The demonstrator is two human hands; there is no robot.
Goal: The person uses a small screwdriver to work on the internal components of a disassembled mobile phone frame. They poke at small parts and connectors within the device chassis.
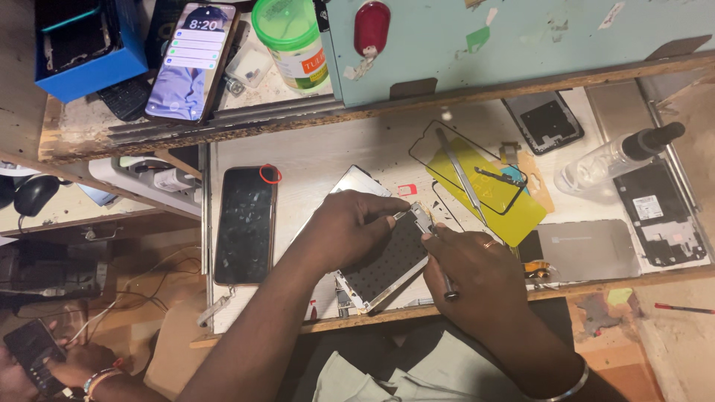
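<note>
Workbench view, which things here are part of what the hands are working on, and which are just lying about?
In use:
left hand
right hand
opened phone
metal tool in the right hand

Lying about:
dark phone with red ring
tweezers
yellow sheet
clear bottle
lit phone
green-lidded jar
blue box

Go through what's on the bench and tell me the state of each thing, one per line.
Opened phone: back off, held by left hand.
Right hand: gripping a thin tool.
Dark phone: screen off, lying flat.
Shelf phone: screen lit.
Green-lidded jar: closed.
Clear bottle: capped, on its side.
</note>
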